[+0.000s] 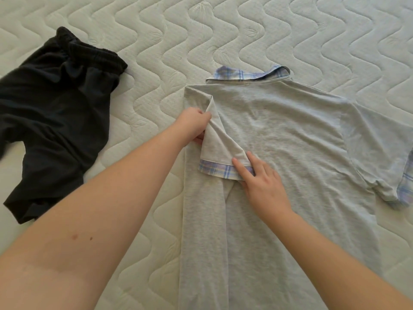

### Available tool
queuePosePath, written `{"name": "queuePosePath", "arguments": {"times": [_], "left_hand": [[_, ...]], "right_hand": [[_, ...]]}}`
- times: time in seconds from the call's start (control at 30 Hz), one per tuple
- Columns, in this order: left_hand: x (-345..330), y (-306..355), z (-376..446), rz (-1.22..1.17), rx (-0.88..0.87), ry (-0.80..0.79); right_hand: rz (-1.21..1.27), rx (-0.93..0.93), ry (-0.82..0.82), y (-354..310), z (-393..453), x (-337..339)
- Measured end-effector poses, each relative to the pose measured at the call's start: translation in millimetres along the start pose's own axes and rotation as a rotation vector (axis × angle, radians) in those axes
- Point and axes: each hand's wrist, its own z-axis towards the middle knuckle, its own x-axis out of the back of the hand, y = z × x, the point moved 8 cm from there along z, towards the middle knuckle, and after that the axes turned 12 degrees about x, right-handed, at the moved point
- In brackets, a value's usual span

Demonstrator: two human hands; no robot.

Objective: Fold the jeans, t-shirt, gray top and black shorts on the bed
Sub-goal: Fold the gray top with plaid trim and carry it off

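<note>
A bare bed point(223, 30) with a white quilted mattress in a wavy stitch pattern fills the view. Two bare forearms reach in from the near edge. The left hand point(193, 126) is curled around the folded-in left sleeve of a gray top point(279, 135), pinching the cloth near the shoulder fold. The right hand point(259, 182) lies flat with straight fingers, pressing the plaid cuff of that sleeve down onto the body of the top.

The gray top lies spread out at center and right, its plaid collar toward the far side. Its left side is folded inward in a long straight edge running near to far; its right sleeve is spread out flat toward the right edge of the view. Black shorts point(51, 117) lie rumpled on the left, waistband toward the far side, apart from the top, with a strip of bare mattress between them. Open mattress stretches across the far side.
</note>
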Motion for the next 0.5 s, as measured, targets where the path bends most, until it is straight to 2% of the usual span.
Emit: {"name": "queuePosePath", "arguments": {"times": [0.07,0.13,0.2,0.27,0.33,0.5], "left_hand": [[-1.6,-11.3,-8.2,0.024,-0.031,-0.031],[-11.0,-33.4,-16.5,0.09,-0.007,-0.132],[-16.2,-53.2,-22.0,0.193,-0.024,-0.168],[-14.5,-63.7,-25.1,0.185,-0.063,-0.117],[-11.7,-72.0,-26.8,0.066,-0.074,-0.059],[-2.7,-65.1,-25.5,0.167,-0.24,0.22]], "right_hand": [[0.043,0.008,0.002,0.7,-1.4,0.8],[0.132,0.008,-0.005,1.1,-1.8,0.3],[0.368,-0.084,-0.014,5.1,-2.9,-3.7],[0.644,-0.229,0.057,11.6,-4.0,-6.7],[0.753,-0.329,0.147,18.8,-3.5,-6.0],[0.547,-0.32,0.054,23.0,-1.0,-9.3]]}}
